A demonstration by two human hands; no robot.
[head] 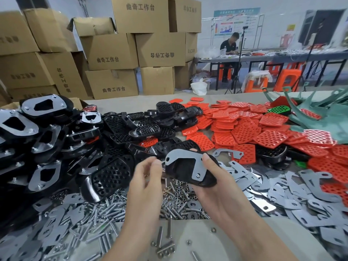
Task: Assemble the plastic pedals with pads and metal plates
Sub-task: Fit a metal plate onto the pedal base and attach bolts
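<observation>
**Pedal and plate at frame centre, open end toward the left hand.**
The right hand [216,189] grips the black pedal [180,172] under its metal plate [185,154], long axis upper-left to lower-right. The left hand [145,181] sits beside the plate's upper-left hole, fingertips drawn together; any contents are indiscernible.

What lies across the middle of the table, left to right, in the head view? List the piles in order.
Assembled pedals with metal plates → bare black pedals → red pads → green plastic pieces at the far right.
</observation>
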